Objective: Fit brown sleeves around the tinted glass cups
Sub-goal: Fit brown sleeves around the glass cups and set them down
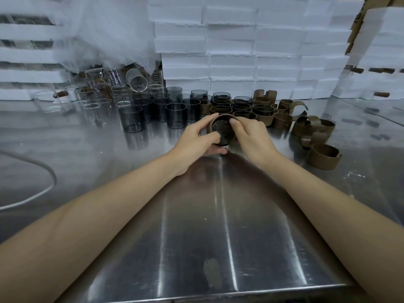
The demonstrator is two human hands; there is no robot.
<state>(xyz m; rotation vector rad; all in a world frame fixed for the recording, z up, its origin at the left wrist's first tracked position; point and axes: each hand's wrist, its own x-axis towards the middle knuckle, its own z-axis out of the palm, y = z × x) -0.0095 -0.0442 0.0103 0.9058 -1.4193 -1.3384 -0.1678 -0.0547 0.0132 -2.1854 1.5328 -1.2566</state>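
Observation:
A tinted glass cup (223, 132) with a brown sleeve (225, 116) around its top sits tilted between both hands above the steel table. My left hand (196, 138) grips it from the left, fingers curled round the rim and thumb on the glass. My right hand (251, 134) grips it from the right, thumb at the sleeve's rim. Bare tinted cups (176, 114) stand behind to the left. Sleeved cups (240, 106) cluster right behind my hands. Loose brown sleeves (323, 156) lie to the right.
Clear glass beakers (94, 95) crowd the back left, one lying on its side. Stacks of white foam boxes (240, 51) wall the back and the right. A white cable (32, 193) loops over the steel table (196, 237) at the left. The table's front edge runs near the bottom.

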